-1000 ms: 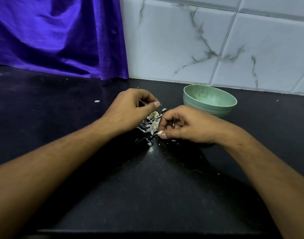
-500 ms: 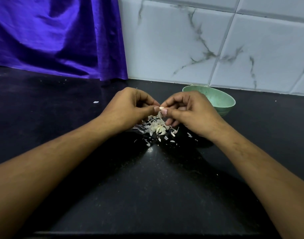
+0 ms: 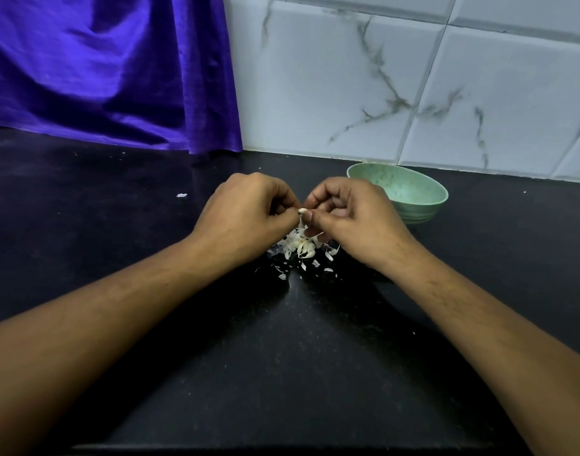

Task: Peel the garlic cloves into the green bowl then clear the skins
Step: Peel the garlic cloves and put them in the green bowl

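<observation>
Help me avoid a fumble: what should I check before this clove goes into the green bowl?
1. Grip: garlic clove pinched between left hand and right hand: ok.
2. Peel: clove fully bare: cannot tell; a skin strip seems to hang below it.
3. Target: green bowl upright, beyond the right hand: ok.
4. Bowl free of skins: cannot tell, partly hidden.
5. Cleanup: skins pile off the countertop: not ok, it lies under the hands.

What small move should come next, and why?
Probably pull the hanging skin strip off the garlic clove pinched between the left hand and right hand: the strip trails toward the skin pile, so the clove looks unready for the green bowl.
</observation>
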A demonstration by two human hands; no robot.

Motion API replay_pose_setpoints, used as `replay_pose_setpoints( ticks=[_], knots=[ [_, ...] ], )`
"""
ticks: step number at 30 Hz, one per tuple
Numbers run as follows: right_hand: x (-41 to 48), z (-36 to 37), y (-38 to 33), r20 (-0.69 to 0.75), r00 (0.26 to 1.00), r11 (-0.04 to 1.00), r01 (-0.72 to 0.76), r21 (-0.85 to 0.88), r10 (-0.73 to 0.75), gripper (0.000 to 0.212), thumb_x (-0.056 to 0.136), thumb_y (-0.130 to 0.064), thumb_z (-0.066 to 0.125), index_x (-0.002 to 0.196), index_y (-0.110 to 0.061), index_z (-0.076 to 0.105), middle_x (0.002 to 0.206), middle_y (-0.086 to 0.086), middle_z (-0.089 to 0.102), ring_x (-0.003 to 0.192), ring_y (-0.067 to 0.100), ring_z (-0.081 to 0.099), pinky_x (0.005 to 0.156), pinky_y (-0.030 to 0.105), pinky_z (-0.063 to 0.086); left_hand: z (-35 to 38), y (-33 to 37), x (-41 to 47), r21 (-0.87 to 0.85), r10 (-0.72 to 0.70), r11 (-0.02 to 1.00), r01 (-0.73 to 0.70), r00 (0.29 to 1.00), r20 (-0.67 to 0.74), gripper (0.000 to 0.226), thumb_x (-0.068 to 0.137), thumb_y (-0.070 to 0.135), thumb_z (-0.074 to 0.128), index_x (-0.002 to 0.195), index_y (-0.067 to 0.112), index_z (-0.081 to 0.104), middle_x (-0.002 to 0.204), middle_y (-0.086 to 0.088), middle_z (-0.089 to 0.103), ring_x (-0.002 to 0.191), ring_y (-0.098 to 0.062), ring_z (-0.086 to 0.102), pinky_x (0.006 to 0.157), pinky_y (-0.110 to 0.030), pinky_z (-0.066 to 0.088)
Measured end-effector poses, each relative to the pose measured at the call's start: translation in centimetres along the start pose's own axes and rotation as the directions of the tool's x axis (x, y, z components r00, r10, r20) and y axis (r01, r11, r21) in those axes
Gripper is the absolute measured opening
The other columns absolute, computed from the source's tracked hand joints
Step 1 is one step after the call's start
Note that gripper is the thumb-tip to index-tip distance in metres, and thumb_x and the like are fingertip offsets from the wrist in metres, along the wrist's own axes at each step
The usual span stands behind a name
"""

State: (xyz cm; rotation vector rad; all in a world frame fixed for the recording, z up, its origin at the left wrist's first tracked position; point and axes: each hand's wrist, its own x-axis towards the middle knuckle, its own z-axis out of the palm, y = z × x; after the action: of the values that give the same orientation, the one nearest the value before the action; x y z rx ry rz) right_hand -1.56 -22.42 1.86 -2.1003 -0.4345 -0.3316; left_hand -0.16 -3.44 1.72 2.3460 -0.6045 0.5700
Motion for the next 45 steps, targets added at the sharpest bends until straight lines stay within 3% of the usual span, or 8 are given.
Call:
replay_pose_setpoints(
  ticks=[7, 12, 16, 19, 23, 30, 36, 45],
  knots=[
    [0.0, 0.1, -0.1, -0.024, 1.0, 0.992, -0.004, 0.126, 0.007, 0.005, 0.092, 0.0, 0.073, 0.095, -0.003, 0.071, 0.081, 0.02, 0.075, 0.074, 0.03, 0.078, 0.071, 0.049, 0.064, -0.1, 0.3, 0.0, -0.253, -0.142, 0.956, 0.151, 0.988, 0.051, 0.008, 0.087, 0.019, 0.075, 0.081, 0.021, 0.078, 0.067, 0.005, 0.074, 0.059, -0.006, 0.067, 0.06, -0.024, 0.054],
    [0.0, 0.2, -0.2, -0.011, 1.0, 0.962, -0.004, 0.275, 0.008, 0.006, 0.092, 0.003, 0.071, 0.096, 0.0, 0.069, 0.086, 0.026, 0.075, 0.072, 0.027, 0.076, 0.064, 0.033, 0.062, 0.1, 0.8, -0.1, -0.639, -0.308, 0.679, 0.361, 0.931, 0.198, 0.011, 0.091, -0.001, 0.065, 0.085, -0.008, 0.07, 0.065, -0.007, 0.07, 0.056, -0.015, 0.06, 0.06, -0.03, 0.058],
    [-0.1, 0.4, -0.2, -0.019, 1.0, 0.921, 0.001, 0.39, 0.007, 0.006, 0.092, 0.003, 0.071, 0.098, 0.001, 0.069, 0.086, 0.029, 0.072, 0.068, 0.022, 0.073, 0.061, 0.024, 0.058, 0.2, 1.3, 0.0, -0.73, -0.35, 0.534, 0.426, 0.898, 0.267, 0.016, 0.094, -0.001, 0.063, 0.079, -0.001, 0.068, 0.062, -0.003, 0.066, 0.052, -0.009, 0.057, 0.057, -0.026, 0.06],
    [0.0, 0.4, -0.1, -0.039, 0.999, 0.911, 0.016, 0.411, 0.0, 0.006, 0.093, -0.001, 0.072, 0.098, 0.0, 0.07, 0.083, 0.022, 0.071, 0.072, 0.022, 0.071, 0.067, 0.032, 0.061, 0.1, 1.3, 0.1, -0.765, -0.357, 0.47, 0.441, 0.887, 0.292, 0.014, 0.095, 0.001, 0.064, 0.082, 0.003, 0.069, 0.065, -0.003, 0.067, 0.055, -0.008, 0.059, 0.056, -0.024, 0.061],
    [0.2, 0.0, 0.0, -0.04, 0.999, 0.897, 0.004, 0.443, 0.015, 0.01, 0.092, -0.003, 0.073, 0.1, 0.001, 0.069, 0.087, 0.026, 0.071, 0.077, 0.03, 0.068, 0.072, 0.045, 0.06, -0.1, 1.3, 0.2, -0.727, -0.299, 0.533, 0.432, 0.9, 0.316, 0.01, 0.094, 0.005, 0.068, 0.089, -0.004, 0.071, 0.069, -0.005, 0.069, 0.059, -0.011, 0.061, 0.054, -0.023, 0.059],
    [0.6, -0.5, 0.0, -0.056, 0.995, 0.843, -0.036, 0.536, 0.078, 0.013, 0.095, -0.003, 0.068, 0.108, -0.005, 0.068, 0.087, 0.01, 0.067, 0.066, 0.014, 0.06, 0.062, 0.033, 0.06, -0.5, 1.5, -0.1, -0.577, -0.154, 0.741, 0.343, 0.924, 0.35, 0.008, 0.094, 0.004, 0.071, 0.093, -0.003, 0.075, 0.079, -0.016, 0.076, 0.063, -0.016, 0.066, 0.054, -0.023, 0.057],
    [0.4, -1.0, 0.0, 0.023, 0.998, 0.912, -0.056, 0.406, 0.052, 0.014, 0.097, -0.003, 0.066, 0.108, -0.008, 0.073, 0.084, 0.006, 0.066, 0.066, 0.012, 0.061, 0.061, 0.027, 0.059, -0.8, 1.0, 0.0, -0.455, -0.11, 0.849, 0.27, 0.931, 0.347, 0.016, 0.083, 0.02, 0.086, 0.088, 0.007, 0.077, 0.079, -0.017, 0.075, 0.063, -0.017, 0.067, 0.058, -0.029, 0.058],
    [0.3, -1.6, -0.5, 0.128, 0.992, 0.972, -0.017, 0.235, -0.014, 0.012, 0.089, -0.006, 0.077, 0.098, -0.011, 0.073, 0.083, 0.017, 0.073, 0.065, 0.019, 0.064, 0.061, 0.033, 0.058, -0.7, 0.5, 0.1, -0.577, -0.129, 0.731, 0.363, 0.905, 0.405, 0.038, 0.077, 0.036, 0.08, 0.094, 0.003, 0.072, 0.074, -0.004, 0.071, 0.061, -0.011, 0.062, 0.053, -0.026, 0.057]
  ],
)
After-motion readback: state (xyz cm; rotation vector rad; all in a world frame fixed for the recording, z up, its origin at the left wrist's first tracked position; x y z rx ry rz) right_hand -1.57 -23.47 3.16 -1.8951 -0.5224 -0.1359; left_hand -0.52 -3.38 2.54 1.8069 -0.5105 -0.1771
